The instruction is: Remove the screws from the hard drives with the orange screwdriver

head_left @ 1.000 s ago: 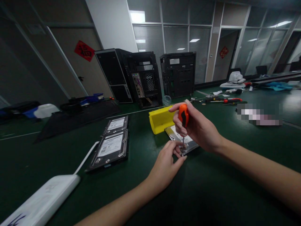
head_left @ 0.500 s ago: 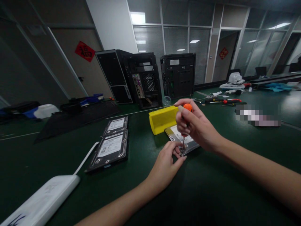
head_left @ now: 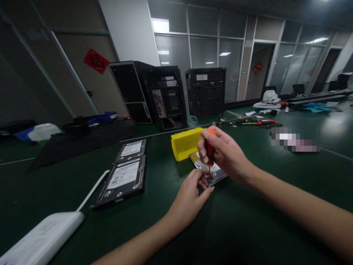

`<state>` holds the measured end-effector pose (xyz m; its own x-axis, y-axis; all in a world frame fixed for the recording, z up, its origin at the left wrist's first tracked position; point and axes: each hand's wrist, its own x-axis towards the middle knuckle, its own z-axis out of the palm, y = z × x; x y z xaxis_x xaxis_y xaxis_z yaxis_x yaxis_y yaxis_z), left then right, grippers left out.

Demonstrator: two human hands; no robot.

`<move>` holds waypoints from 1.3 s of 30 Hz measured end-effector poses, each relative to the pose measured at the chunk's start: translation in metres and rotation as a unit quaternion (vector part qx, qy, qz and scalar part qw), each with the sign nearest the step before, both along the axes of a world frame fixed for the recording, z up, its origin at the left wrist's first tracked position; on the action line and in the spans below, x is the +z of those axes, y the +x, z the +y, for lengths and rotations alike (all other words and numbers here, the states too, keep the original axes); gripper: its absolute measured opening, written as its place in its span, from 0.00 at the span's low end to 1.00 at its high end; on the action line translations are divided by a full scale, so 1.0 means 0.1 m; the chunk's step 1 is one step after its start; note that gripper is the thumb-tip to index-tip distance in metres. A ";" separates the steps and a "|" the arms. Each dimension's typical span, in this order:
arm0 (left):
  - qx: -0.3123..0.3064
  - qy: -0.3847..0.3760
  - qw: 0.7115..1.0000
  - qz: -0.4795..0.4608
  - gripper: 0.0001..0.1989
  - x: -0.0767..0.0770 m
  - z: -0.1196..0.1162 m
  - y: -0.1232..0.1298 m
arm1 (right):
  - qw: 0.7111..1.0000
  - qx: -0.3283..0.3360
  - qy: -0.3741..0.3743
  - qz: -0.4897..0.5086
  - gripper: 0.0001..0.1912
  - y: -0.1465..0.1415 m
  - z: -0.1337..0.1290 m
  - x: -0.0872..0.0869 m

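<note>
A hard drive (head_left: pixel 219 176) with a white label lies flat on the green table, partly covered by my hands. My right hand (head_left: pixel 220 149) is wrapped round the red and black handle of a screwdriver (head_left: pixel 210 152), held upright. Its thin shaft points down at the drive's near corner. There my left hand (head_left: pixel 194 189) has its thumb and fingers closed about the corner, close to the screwdriver's tip. Whatever small part lies under the fingertips is too small to make out. Just behind the drive stands a yellow plastic bin (head_left: pixel 186 145), resting on its side.
Two more hard drives (head_left: pixel 125 175) lie to the left, with a white power strip (head_left: pixel 46 235) nearer me. Computer cases (head_left: pixel 208 94) stand at the back. Pliers and other hand tools (head_left: pixel 267 122) are at the right rear, near a white fan-like device (head_left: pixel 270 99).
The view has shifted slightly, so everything sits a little further left and lower. My right hand has turned a little on the screwdriver, showing more of the handle. My left hand keeps its place.
</note>
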<state>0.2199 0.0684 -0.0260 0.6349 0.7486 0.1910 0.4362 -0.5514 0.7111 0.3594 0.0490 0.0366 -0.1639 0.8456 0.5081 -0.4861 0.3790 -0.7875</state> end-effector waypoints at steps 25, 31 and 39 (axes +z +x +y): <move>-0.010 0.003 1.000 0.000 0.13 0.01 0.00 -0.01 | 0.998 -0.051 -0.019 0.012 0.12 0.02 0.03 -0.01; -0.011 -0.001 1.000 0.001 0.13 0.01 0.00 -0.02 | 0.998 -0.066 -0.010 0.014 0.10 0.05 0.06 -0.03; -0.011 0.006 1.000 -0.006 0.13 -0.01 0.00 -0.02 | 0.999 -0.039 -0.009 0.025 0.14 0.03 0.05 -0.02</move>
